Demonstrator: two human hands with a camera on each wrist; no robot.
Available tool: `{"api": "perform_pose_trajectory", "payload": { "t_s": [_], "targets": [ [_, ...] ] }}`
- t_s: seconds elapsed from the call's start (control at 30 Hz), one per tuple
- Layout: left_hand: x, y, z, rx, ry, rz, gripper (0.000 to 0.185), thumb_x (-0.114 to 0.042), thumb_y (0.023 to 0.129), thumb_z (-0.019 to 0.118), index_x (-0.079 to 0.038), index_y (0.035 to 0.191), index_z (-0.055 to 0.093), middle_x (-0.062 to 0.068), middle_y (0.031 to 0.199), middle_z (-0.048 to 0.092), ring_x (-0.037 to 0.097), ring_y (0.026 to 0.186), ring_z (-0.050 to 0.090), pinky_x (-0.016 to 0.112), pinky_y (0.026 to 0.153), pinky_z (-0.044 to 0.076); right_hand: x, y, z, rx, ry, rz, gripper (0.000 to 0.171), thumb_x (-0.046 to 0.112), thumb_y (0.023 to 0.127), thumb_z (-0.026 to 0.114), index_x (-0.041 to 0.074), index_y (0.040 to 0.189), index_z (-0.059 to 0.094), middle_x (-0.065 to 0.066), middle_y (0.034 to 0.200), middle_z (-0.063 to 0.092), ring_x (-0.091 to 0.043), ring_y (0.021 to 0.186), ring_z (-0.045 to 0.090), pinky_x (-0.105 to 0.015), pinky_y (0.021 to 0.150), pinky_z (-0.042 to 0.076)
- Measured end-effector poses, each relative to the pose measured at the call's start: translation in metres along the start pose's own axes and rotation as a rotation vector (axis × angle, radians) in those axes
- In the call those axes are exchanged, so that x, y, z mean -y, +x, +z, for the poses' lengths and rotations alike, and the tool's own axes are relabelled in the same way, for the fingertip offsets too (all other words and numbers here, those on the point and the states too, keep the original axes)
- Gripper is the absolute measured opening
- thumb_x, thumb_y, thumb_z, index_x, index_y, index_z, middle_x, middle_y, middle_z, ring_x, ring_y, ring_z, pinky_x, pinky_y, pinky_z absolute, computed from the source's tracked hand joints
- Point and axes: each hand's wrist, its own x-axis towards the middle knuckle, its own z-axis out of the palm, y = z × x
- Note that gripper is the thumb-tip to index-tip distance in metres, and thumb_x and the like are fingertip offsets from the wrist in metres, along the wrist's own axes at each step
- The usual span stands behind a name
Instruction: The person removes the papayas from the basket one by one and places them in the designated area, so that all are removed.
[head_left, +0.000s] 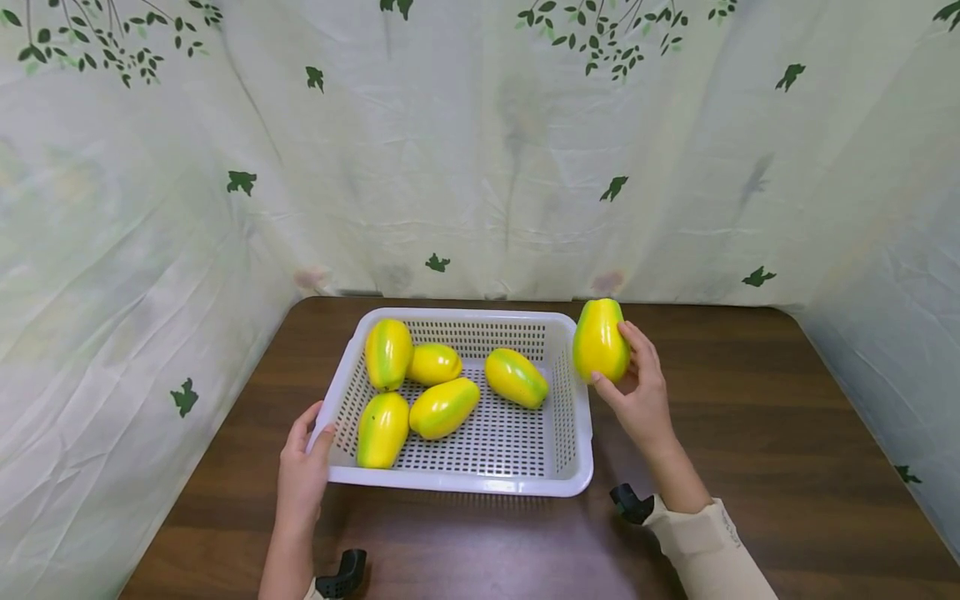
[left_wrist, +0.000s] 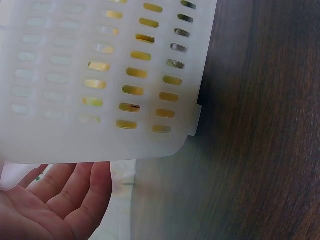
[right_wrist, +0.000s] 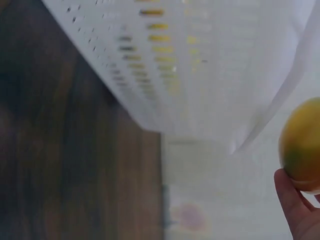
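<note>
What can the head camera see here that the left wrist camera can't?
Only the head view shows the five fruits lying in the basket, a sixth fruit gripped by the right hand just outside the basket's right wall, and the leaf-printed curtain behind. Only the left wrist view shows the basket's slotted wall from outside, close up, with yellow showing through the slots, and the left hand's palm beneath it. Both show the white basket, the left hand at its corner and the dark wooden table.
</note>
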Motion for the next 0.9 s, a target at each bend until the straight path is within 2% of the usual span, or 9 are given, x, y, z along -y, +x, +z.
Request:
{"api": "perform_pose_trajectory", "payload": {
  "t_s": [0.13,0.27,0.43,0.53,0.67,0.73,0.8,0.9],
  "targets": [
    [0.001,0.001,0.000,0.000,0.003,-0.001,0.051,-0.037,0.093,0.044,-0.018,0.139,0.032,0.016,0.130,0.044,0.032,0.105,0.049,0.049,0.083,0.043,-0.021,0.000,-0.004,-0.002,0.027,0.106,0.062,-0.006,0.077,0.064,-0.004,0.132,0.034,-0.020,0.132,0.034,-0.028,0.101,0.045,-0.013,0.081,0.039],
    [-0.001,0.000,0.000,0.001,-0.001,0.000,0.051,-0.036,0.093,0.044,-0.017,0.139,0.031,0.017,0.130,0.043,0.032,0.106,0.049,0.050,0.083,0.043,-0.057,-0.004,-0.008,0.026,0.014,0.193,0.063,0.001,0.079,0.066,0.002,0.134,0.035,-0.018,0.132,0.034,-0.029,0.101,0.044,-0.016,0.079,0.039],
    [0.002,0.001,0.000,0.008,-0.009,-0.004,0.051,-0.037,0.093,0.043,-0.017,0.139,0.031,0.016,0.131,0.042,0.033,0.108,0.048,0.051,0.086,0.040,-0.095,-0.011,-0.009,0.091,-0.068,0.258,0.063,0.010,0.080,0.066,0.008,0.135,0.036,-0.017,0.132,0.034,-0.029,0.098,0.044,-0.036,0.080,0.043],
    [0.021,0.011,0.000,-0.004,0.009,0.027,0.053,-0.042,0.092,0.044,-0.022,0.139,0.032,0.015,0.130,0.044,0.031,0.107,0.049,0.050,0.083,0.043,-0.106,-0.015,-0.008,0.141,-0.088,0.293,0.063,0.012,0.081,0.066,0.008,0.136,0.035,-0.019,0.132,0.034,-0.032,0.101,0.042,-0.046,0.084,0.041],
    [0.067,0.036,0.002,-0.056,0.039,0.064,0.051,-0.051,0.088,0.044,-0.035,0.135,0.035,0.004,0.127,0.048,0.023,0.103,0.053,0.047,0.080,0.046,-0.113,-0.018,-0.007,0.179,-0.103,0.331,0.063,0.013,0.080,0.066,0.008,0.135,0.036,-0.020,0.132,0.033,-0.035,0.106,0.040,-0.051,0.090,0.037],
    [0.085,0.046,0.003,-0.075,0.047,0.067,0.049,-0.052,0.087,0.044,-0.040,0.134,0.035,0.000,0.126,0.049,0.022,0.102,0.054,0.048,0.079,0.046,-0.114,-0.018,-0.007,0.189,-0.115,0.338,0.063,0.013,0.080,0.066,0.007,0.135,0.036,-0.021,0.131,0.033,-0.036,0.108,0.039,-0.052,0.092,0.035],
    [0.093,0.050,0.003,-0.080,0.045,0.075,0.048,-0.052,0.088,0.044,-0.041,0.133,0.034,-0.001,0.126,0.049,0.022,0.103,0.054,0.049,0.079,0.046,-0.116,-0.018,-0.007,0.197,-0.126,0.346,0.063,0.014,0.080,0.066,0.007,0.135,0.036,-0.021,0.131,0.033,-0.036,0.110,0.038,-0.053,0.093,0.033],
    [0.089,0.048,0.003,-0.072,0.043,0.073,0.049,-0.052,0.088,0.043,-0.041,0.134,0.033,0.000,0.127,0.048,0.022,0.103,0.053,0.047,0.079,0.047,-0.119,-0.019,-0.008,0.210,-0.139,0.363,0.064,0.016,0.080,0.066,0.006,0.136,0.035,-0.022,0.132,0.033,-0.037,0.112,0.037,-0.053,0.094,0.031]
  ]
}}
